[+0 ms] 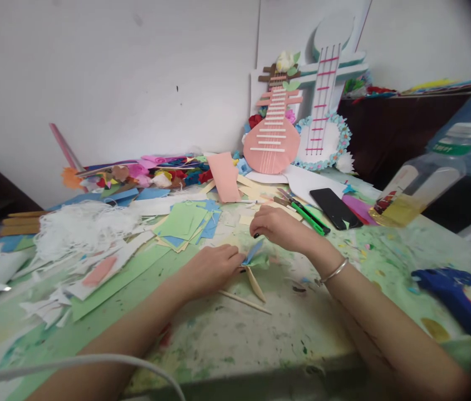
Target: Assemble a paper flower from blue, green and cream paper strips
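Left hand pinches blue-green paper piece; right hand curled just beyond, can't tell if holding. Shaping step, I judge; next calls for light fingertips.

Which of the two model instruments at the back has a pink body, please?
The left model instrument in view: its rounded body is pink, whereas the right model instrument has a white body ringed with blue flowers.

Head camera is looking forward and down at left hand and right hand, sitting close, on six o'clock side of table, facing wall at twelve.
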Tool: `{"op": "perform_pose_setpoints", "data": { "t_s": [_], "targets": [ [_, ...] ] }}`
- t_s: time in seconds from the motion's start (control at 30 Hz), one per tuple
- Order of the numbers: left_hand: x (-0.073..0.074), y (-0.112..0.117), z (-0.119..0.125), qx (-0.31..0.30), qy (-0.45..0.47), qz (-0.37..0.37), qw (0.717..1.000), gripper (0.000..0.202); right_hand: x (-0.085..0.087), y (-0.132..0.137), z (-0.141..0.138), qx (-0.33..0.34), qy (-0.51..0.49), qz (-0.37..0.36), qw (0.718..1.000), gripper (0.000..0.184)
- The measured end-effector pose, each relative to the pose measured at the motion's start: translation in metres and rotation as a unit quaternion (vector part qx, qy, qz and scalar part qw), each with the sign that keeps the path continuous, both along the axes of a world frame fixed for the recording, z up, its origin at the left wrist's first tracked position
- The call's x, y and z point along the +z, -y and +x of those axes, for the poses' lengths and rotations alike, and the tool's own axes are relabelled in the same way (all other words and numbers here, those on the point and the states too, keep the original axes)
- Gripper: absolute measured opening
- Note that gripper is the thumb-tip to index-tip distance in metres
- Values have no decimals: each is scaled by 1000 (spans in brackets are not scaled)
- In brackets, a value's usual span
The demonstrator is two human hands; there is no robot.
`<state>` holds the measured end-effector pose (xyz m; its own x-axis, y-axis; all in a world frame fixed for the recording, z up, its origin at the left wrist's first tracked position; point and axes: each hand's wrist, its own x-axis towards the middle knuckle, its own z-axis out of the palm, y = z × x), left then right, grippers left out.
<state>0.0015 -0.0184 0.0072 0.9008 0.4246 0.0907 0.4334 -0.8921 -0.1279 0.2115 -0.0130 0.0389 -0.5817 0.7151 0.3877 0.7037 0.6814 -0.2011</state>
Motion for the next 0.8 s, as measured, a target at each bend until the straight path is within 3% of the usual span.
{"op": "perform_pose_setpoints", "data": {
  "t_s": [0.17, 0.3, 0.37, 0.47, 0.57, 0.7, 0.73, 0.8],
  "targets": [
    [-4, 2, 5, 21, 4, 75, 997, 20, 11, 14, -8, -16, 2, 93, 996, 24],
    [2, 4, 5, -9, 17, 98, 995, 17, 22, 17, 0, 0, -44, 2, 999, 22],
    [4, 7, 7, -16, 23, 98, 995, 20, 25, 19, 4, -19, -38, 0, 999, 23],
    [3, 9, 11, 26, 65, 67, 995, 20, 29, 31, -3, -36, 11, 55, 998, 22],
    [2, 7, 14, 93, 148, -26, 984, 15, 27, 47, -21, -54, 59, 147, 986, 18],
    [7, 0, 14, 158, 290, -192, 924, 23, 11, 58, -42, -95, 60, 222, 969, 17],
    [9, -1, 14, 174, 327, -247, 895, 25, 6, 58, -45, -128, 41, 229, 964, 17],
    [12, -2, 15, 192, 394, -388, 811, 27, -5, 55, -50, -185, 8, 242, 952, 17]
  ]
}}
